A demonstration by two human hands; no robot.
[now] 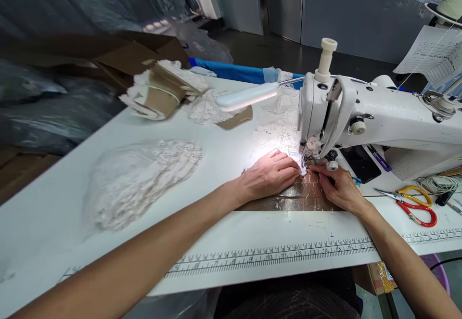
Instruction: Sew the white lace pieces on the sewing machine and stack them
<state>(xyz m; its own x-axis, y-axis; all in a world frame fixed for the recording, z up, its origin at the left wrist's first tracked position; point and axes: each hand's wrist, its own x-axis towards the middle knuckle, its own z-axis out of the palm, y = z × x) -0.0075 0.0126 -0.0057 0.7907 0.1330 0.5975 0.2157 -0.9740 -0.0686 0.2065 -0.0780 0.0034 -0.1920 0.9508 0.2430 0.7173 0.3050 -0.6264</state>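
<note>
My left hand (269,174) lies flat on the table with its fingers together, pressing a small white lace piece (302,167) right at the needle of the white sewing machine (378,117). My right hand (337,184) meets it from the right, fingertips pinching the same lace piece under the presser foot. Both hands rest on a brown taped plate (296,198) in front of the needle. The machine's lamp (247,96) lights this spot brightly.
A heap of white lace (140,179) in clear plastic lies at left. Lace bundles on brown card (162,93) sit at the back. Red and yellow scissors (415,203) lie at right. A printed ruler (288,251) runs along the table's front edge.
</note>
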